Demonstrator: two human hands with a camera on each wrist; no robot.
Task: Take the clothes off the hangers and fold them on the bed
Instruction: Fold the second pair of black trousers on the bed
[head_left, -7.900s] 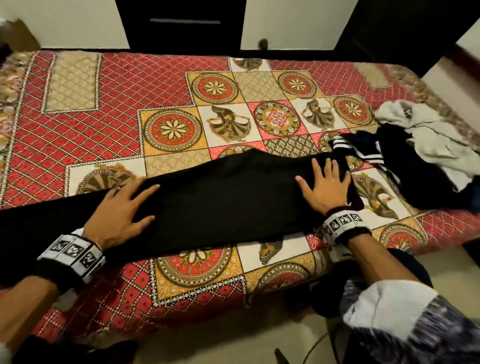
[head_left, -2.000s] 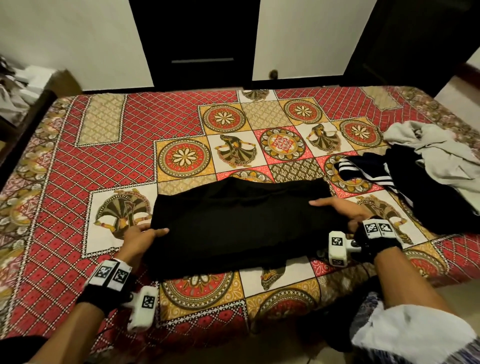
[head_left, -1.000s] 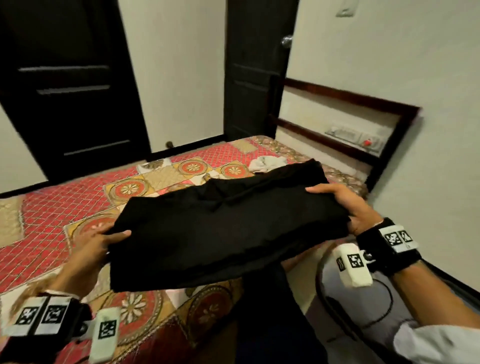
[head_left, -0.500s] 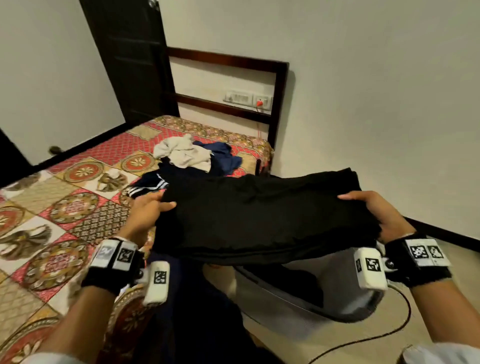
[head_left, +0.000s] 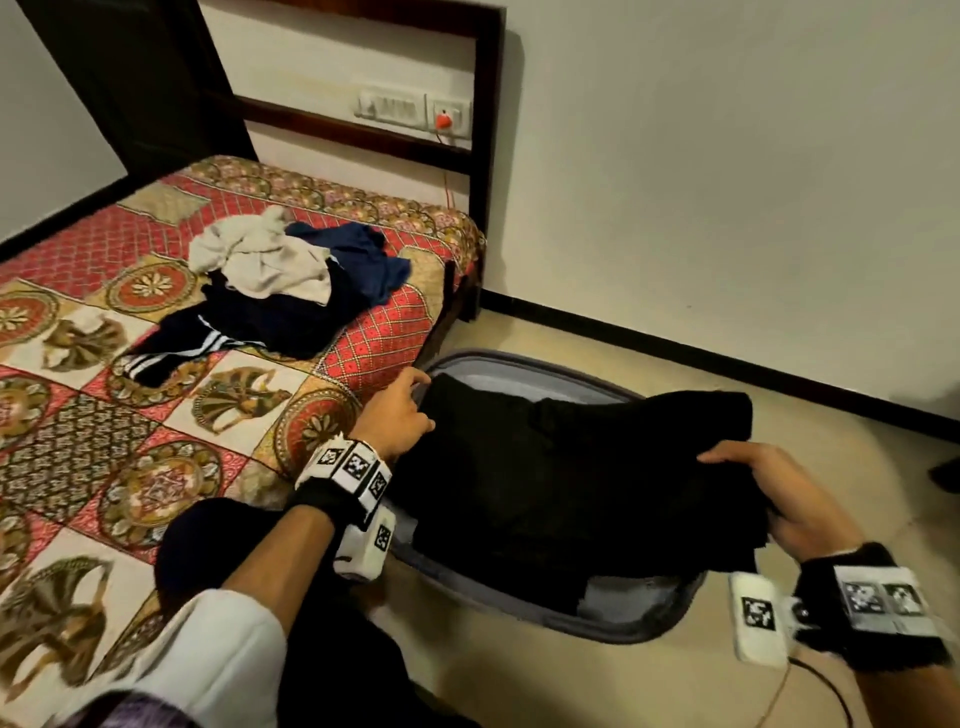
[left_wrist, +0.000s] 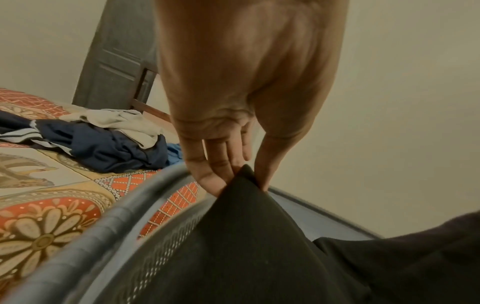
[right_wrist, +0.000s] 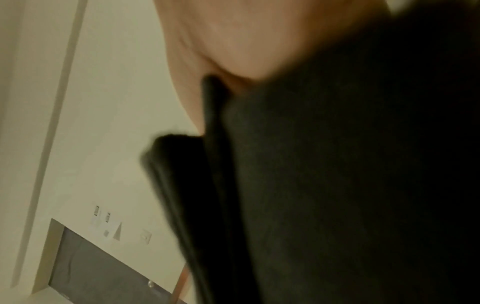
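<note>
The folded black garment (head_left: 571, 467) is soft and limp, light enough to carry but with no stiffness of its own, so I judge it will sag and lose its folds unless it is supported at both ends. The short ends of the bundle are the sensible places to take hold, pinching through all the layers at once; the cloth looks matte, not slippery.

That is how it is held. The left hand (head_left: 397, 415) pinches one end between thumb and fingers (left_wrist: 207, 176), just beside the bed's (head_left: 363, 332) near corner. The right hand (head_left: 779, 499) grips the opposite end, thumb on top and fingers curled under the stacked layers. The garment spans between the two hands, hanging over an open grey suitcase (head_left: 639, 623) on the floor beside the bed, with its middle drooping toward dark cloth already inside; whether it touches I cannot tell. Unfolded clothes (head_left: 280, 280) lie heaped near the bed's far corner.
</note>
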